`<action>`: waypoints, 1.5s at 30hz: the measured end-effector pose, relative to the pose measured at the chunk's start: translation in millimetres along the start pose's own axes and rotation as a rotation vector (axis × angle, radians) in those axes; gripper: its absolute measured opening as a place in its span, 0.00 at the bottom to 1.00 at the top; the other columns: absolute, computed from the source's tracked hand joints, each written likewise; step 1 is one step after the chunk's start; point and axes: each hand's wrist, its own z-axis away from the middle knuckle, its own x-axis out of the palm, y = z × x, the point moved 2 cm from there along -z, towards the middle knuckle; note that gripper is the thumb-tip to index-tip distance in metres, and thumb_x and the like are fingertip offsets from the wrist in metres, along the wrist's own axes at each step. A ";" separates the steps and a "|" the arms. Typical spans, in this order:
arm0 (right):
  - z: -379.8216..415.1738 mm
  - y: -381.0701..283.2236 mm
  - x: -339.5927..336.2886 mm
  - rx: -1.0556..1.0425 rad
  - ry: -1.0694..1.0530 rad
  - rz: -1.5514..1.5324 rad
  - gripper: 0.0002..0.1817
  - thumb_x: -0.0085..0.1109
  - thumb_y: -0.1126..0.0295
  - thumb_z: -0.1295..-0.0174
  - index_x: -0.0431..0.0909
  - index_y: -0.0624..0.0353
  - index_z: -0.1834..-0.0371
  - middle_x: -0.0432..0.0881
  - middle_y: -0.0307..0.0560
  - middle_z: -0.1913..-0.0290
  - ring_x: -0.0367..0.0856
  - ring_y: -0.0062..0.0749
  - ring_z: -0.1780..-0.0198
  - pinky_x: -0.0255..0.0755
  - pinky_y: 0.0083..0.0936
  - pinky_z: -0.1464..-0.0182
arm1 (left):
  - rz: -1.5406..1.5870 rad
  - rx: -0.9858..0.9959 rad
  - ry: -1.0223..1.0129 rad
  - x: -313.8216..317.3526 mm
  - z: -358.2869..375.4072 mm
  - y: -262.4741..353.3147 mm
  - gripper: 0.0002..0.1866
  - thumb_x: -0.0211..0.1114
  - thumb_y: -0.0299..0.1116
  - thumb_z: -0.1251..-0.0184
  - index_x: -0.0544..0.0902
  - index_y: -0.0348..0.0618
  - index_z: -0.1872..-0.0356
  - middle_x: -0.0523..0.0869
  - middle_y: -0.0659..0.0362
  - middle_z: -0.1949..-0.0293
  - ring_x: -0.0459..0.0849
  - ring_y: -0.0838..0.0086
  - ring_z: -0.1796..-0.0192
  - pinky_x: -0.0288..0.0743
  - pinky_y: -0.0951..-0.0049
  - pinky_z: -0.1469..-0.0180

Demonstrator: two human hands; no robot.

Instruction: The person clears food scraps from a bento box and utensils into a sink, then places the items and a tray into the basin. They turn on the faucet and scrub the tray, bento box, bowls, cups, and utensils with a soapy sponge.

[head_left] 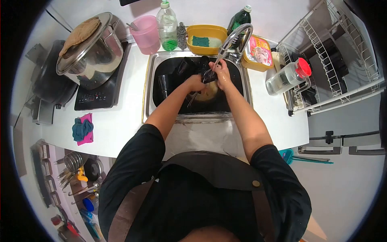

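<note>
Both my hands are in the sink (147, 90) below the curved faucet (232, 38). My left hand (194, 83) is closed at the left side of a dark, shiny, cup-like item (208, 76). On its right side my right hand (221, 75) grips the same item, fingers bent around its upper part. Its exact kind is hard to make out. Wet skin shows on the right hand. Under the hands lies a pale, round, dish-like shape (206, 93), partly hidden. Black cups (164, 83) sit in the sink's left part.
Behind the sink stand a yellow tub (207, 29) with a green sponge, a clear soap bottle (167, 26), a pink pitcher (146, 34) and a lidded tub (258, 52). A steel pot (96, 60) rests at left; a bottle (284, 78) and dish rack (342, 94) are right.
</note>
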 end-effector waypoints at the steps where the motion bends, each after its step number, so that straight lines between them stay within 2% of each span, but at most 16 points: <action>1: 7.2 1.4 7.7 -0.002 0.033 -0.012 0.41 0.69 0.67 0.52 0.53 0.59 0.37 0.80 0.44 0.59 0.76 0.25 0.56 0.67 0.23 0.51 | -0.015 -0.035 0.007 6.7 -6.9 -11.9 0.23 0.66 0.37 0.59 0.80 0.36 0.59 0.84 0.46 0.67 0.85 0.59 0.64 0.77 0.67 0.58; 6: 1.8 0.4 24.8 -0.056 -0.098 0.780 0.18 0.72 0.58 0.55 0.81 0.62 0.69 0.84 0.44 0.68 0.80 0.24 0.66 0.73 0.23 0.61 | 0.364 0.176 0.210 28.1 -13.5 -43.1 0.23 0.67 0.31 0.60 0.78 0.30 0.59 0.83 0.45 0.63 0.84 0.62 0.61 0.77 0.69 0.59; 11: -1.9 -32.2 47.0 -0.183 -0.392 0.971 0.16 0.65 0.58 0.48 0.82 0.59 0.66 0.84 0.44 0.69 0.80 0.25 0.68 0.72 0.21 0.62 | 1.007 -0.078 -0.013 16.8 19.4 -4.6 0.16 0.67 0.24 0.52 0.78 0.35 0.60 0.83 0.55 0.66 0.82 0.69 0.66 0.77 0.70 0.63; 14: -5.3 -58.3 42.9 -0.162 -0.496 0.897 0.10 0.58 0.65 0.42 0.81 0.61 0.64 0.83 0.40 0.69 0.79 0.22 0.68 0.72 0.20 0.63 | 0.965 -0.113 0.044 22.0 6.3 -15.2 0.13 0.65 0.22 0.48 0.78 0.36 0.59 0.82 0.55 0.67 0.81 0.72 0.69 0.76 0.73 0.66; 17: -11.9 -67.2 31.9 -0.061 -0.286 0.843 0.08 0.52 0.72 0.41 0.79 0.62 0.63 0.81 0.41 0.69 0.78 0.22 0.69 0.72 0.18 0.64 | 1.141 -0.131 -0.016 32.2 -5.2 -29.5 0.13 0.66 0.24 0.48 0.78 0.36 0.60 0.82 0.55 0.67 0.82 0.72 0.68 0.76 0.73 0.66; 21: 5.2 -62.7 27.6 0.387 -0.472 0.679 0.11 0.46 0.81 0.46 0.78 0.62 0.63 0.80 0.44 0.70 0.79 0.24 0.70 0.75 0.21 0.66 | 1.074 -0.221 0.142 18.8 6.6 -14.0 0.13 0.68 0.27 0.49 0.79 0.34 0.62 0.82 0.55 0.68 0.81 0.72 0.70 0.76 0.73 0.67; 22: 3.4 -52.1 20.7 0.307 -0.372 0.769 0.10 0.51 0.78 0.50 0.79 0.63 0.66 0.81 0.49 0.68 0.81 0.31 0.68 0.77 0.27 0.65 | 0.981 -0.232 0.239 9.8 2.0 -17.6 0.14 0.68 0.27 0.49 0.78 0.33 0.61 0.82 0.55 0.68 0.81 0.73 0.70 0.76 0.73 0.68; 25: 2.2 -17.8 10.0 -0.152 -0.920 2.054 0.11 0.55 0.73 0.55 0.81 0.61 0.67 0.83 0.51 0.64 0.82 0.40 0.66 0.77 0.31 0.62 | 0.809 -0.206 0.463 -14.9 18.5 -7.3 0.16 0.69 0.28 0.52 0.76 0.30 0.63 0.82 0.55 0.70 0.81 0.73 0.73 0.76 0.72 0.73; 29: 28.4 45.2 18.0 -0.048 -0.912 1.948 0.12 0.58 0.70 0.54 0.83 0.57 0.65 0.82 0.52 0.59 0.82 0.44 0.58 0.75 0.31 0.55 | 0.757 -0.052 0.496 -31.4 16.3 -30.5 0.16 0.69 0.25 0.55 0.77 0.33 0.63 0.82 0.55 0.71 0.82 0.73 0.72 0.76 0.73 0.74; 32: 16.6 86.5 29.2 -0.150 -0.704 1.312 0.14 0.58 0.69 0.53 0.82 0.59 0.62 0.82 0.52 0.58 0.81 0.43 0.56 0.74 0.33 0.54 | 0.636 -0.134 0.457 -28.5 25.7 -27.2 0.19 0.69 0.24 0.58 0.77 0.33 0.61 0.83 0.53 0.70 0.83 0.71 0.70 0.77 0.72 0.72; 36: -0.1 73.2 19.1 0.094 -0.530 1.723 0.18 0.58 0.67 0.54 0.80 0.60 0.59 0.81 0.55 0.57 0.80 0.46 0.53 0.72 0.36 0.51 | 0.450 -0.332 0.380 -19.4 29.1 -19.4 0.22 0.70 0.28 0.62 0.80 0.29 0.61 0.83 0.47 0.64 0.84 0.64 0.64 0.77 0.67 0.63; 38: 10.8 49.1 23.9 0.061 -0.780 1.726 0.17 0.59 0.66 0.55 0.80 0.61 0.60 0.81 0.55 0.58 0.80 0.45 0.53 0.73 0.35 0.52 | 0.388 -0.385 0.304 -3.1 7.5 -43.3 0.24 0.71 0.32 0.63 0.81 0.26 0.62 0.83 0.44 0.61 0.84 0.59 0.60 0.76 0.65 0.58; 40: 8.5 39.2 11.4 0.117 -0.946 1.417 0.17 0.60 0.63 0.56 0.82 0.61 0.64 0.82 0.53 0.60 0.82 0.43 0.58 0.75 0.34 0.56 | 0.352 -0.430 0.256 6.6 -7.2 -56.3 0.25 0.72 0.33 0.64 0.81 0.27 0.62 0.83 0.44 0.61 0.84 0.60 0.60 0.76 0.65 0.60; 43: -15.0 19.7 7.8 0.147 -0.803 1.741 0.18 0.57 0.65 0.51 0.79 0.65 0.60 0.83 0.53 0.63 0.83 0.35 0.64 0.78 0.31 0.64 | 0.390 -0.435 0.171 14.1 -20.5 -56.2 0.22 0.72 0.29 0.63 0.80 0.24 0.64 0.83 0.46 0.66 0.83 0.63 0.67 0.75 0.66 0.66; 44: -4.6 -13.4 21.8 -0.407 -0.916 2.091 0.15 0.57 0.68 0.49 0.78 0.67 0.61 0.83 0.50 0.66 0.83 0.32 0.66 0.78 0.27 0.67 | 0.416 -0.431 0.140 16.2 -22.5 -55.8 0.21 0.71 0.27 0.62 0.79 0.23 0.64 0.82 0.47 0.69 0.82 0.65 0.70 0.74 0.67 0.69; 45: -0.6 -27.6 27.2 -0.127 -0.840 1.657 0.13 0.58 0.69 0.48 0.78 0.67 0.62 0.83 0.49 0.66 0.83 0.32 0.65 0.78 0.27 0.66 | 0.425 -0.417 0.104 20.4 -28.0 -58.6 0.25 0.73 0.31 0.64 0.79 0.25 0.61 0.82 0.46 0.65 0.82 0.64 0.66 0.75 0.67 0.65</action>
